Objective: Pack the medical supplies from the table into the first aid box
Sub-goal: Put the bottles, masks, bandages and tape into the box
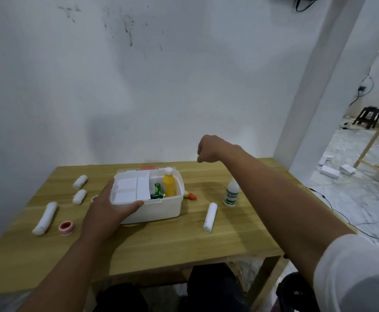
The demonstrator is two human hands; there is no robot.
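box (154, 208): white plastic, rounded, lid off, mid wooden worktop (184, 248)
inside: yellow bottle (169, 182), green pack (157, 192)
left hand (107, 208): gripping box's near-left corner
right hand (206, 149): curled, raised behind box, holding nothing visible
rolls (210, 217): white cylinders, lying either side

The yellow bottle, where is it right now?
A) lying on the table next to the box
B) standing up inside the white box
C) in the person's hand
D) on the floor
B: the yellow bottle stands upright inside the open first aid box, beside a green packet, while the left hand holds the box's near corner and the right hand hangs above the table holding nothing that shows.
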